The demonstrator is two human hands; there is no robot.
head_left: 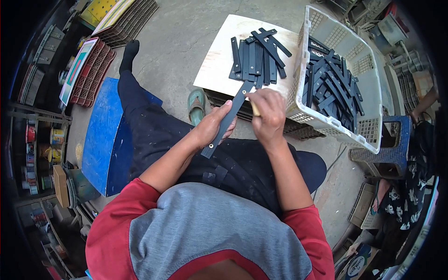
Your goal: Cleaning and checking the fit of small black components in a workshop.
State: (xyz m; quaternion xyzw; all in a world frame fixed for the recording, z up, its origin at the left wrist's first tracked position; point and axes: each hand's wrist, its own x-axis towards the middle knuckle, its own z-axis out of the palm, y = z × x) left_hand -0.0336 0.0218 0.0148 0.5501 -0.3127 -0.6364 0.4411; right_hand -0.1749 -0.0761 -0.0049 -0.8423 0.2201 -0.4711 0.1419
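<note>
My left hand (211, 125) is closed around the middle of a dark flat strip (229, 117), which slants up and away over my lap. Pale round fittings or holes show near both its ends. My right hand (269, 115) is closed at the strip's far end. A pale yellow handle (255, 109) sticks out from the right fist; the working end of this tool is hidden by the fingers. Just beyond lies a pile of similar black strips (254, 60) on a pale wooden board (215, 65).
A white plastic crate (322, 122) full of black strips (333, 84) stands right of the board. A blue stool (396, 144) is beyond it, with part of another person at the right edge. A blue panel (100, 140), a red crate (95, 77) and shelves of cans line the left.
</note>
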